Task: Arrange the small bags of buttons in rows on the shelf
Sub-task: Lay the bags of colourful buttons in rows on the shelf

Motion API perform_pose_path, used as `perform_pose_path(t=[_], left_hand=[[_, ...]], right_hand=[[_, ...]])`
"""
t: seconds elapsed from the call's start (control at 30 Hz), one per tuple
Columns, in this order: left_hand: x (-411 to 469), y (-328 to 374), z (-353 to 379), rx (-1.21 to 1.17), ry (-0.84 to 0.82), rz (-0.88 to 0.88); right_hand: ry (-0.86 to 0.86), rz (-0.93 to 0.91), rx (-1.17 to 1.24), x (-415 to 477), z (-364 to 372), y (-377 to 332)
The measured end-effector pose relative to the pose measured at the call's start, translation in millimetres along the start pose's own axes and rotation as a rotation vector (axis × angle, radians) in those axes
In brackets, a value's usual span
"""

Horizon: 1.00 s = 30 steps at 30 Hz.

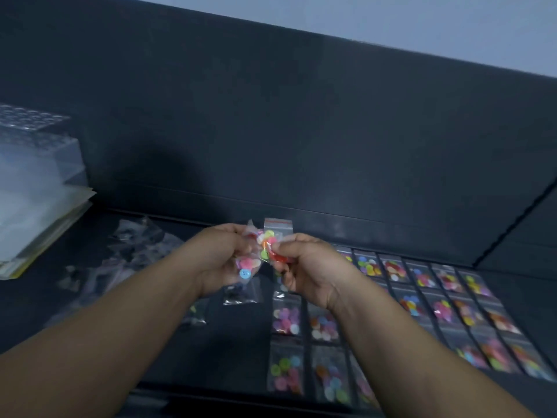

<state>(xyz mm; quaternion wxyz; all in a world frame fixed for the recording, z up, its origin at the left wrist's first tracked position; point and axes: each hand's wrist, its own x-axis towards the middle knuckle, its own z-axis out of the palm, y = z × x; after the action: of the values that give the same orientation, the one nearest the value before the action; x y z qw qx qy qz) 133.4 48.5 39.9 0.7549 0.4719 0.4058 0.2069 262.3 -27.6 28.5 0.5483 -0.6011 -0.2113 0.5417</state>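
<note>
right hand: you pinched one bag tight between thumb and finger, to draw it free, i judge.
left hand: it gripped the spare bags, to keep stock close.
laid rows: flat on the shelf at 4 o'clock, edges aligned.
loose pile: at 9 o'clock, unsorted.

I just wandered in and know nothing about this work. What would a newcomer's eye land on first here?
The two hands in the middle: the left hand and right hand grip small clear bags of bright buttons between them, above the dark shelf. Then the neat rows of button bags lying flat on the shelf, below and right of the hands. At far left stands a clear plastic box.
</note>
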Motion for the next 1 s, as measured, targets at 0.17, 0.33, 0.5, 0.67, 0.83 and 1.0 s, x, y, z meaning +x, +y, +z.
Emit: perform_pose_path(t=[0.17,0.33,0.5,0.67,0.83,1.0], left_hand=[[-10,-26,61,0.033,-0.079,-0.134],[-19,-63,119,0.158,0.033,-0.063],[-36,-93,171,0.287,0.030,0.012],[-48,-105,211,0.379,-0.116,-0.009],[-47,-112,232,0.489,-0.141,-0.014],[-49,-114,235,0.380,-0.057,-0.047]], right_hand=[[0.026,-0.090,-0.102,-36,-66,4],[0.066,-0.086,-0.162,-70,-133,13],[0.103,-0.034,-0.049,-95,-188,17],[0.089,-0.075,-0.097,-119,-230,22],[0.100,-0.071,-0.053,-140,-260,23],[0.274,-0.060,-0.320,-157,-294,39]])
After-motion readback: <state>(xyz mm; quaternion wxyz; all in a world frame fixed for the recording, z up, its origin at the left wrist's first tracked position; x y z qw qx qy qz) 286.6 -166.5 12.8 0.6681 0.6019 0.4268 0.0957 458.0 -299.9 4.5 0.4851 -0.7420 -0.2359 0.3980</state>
